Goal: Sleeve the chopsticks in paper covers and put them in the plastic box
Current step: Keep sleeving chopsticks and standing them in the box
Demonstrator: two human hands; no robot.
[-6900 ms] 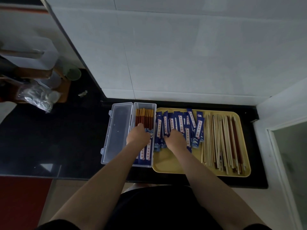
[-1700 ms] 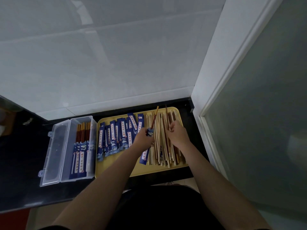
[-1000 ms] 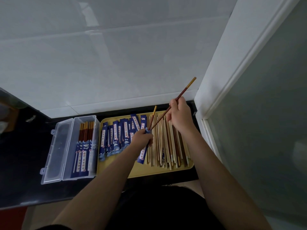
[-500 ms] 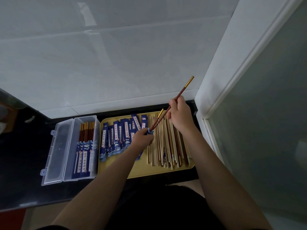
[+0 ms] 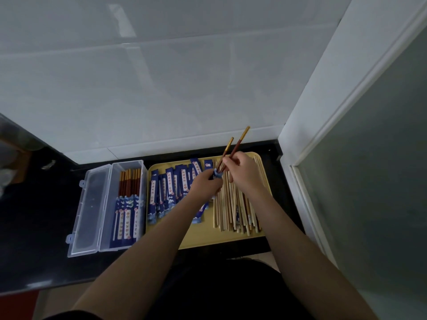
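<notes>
My left hand grips a blue paper cover near its mouth, fingers curled round it; my right hand pinches 2 dark red chopsticks by their shafts, gold tops up, lower ends entering the cover, above the yellow tray; I judge them light, stiff and smooth, likely to slip, so I would hold them close to the cover's mouth; the paper looks thin and will crease, so I would hold it lightly; the plastic box sits open on the black desk, left of the tray, with sleeved pairs inside; spare covers carry pale labels with characters too small to read; loose chopsticks lie at the tray's right.
</notes>
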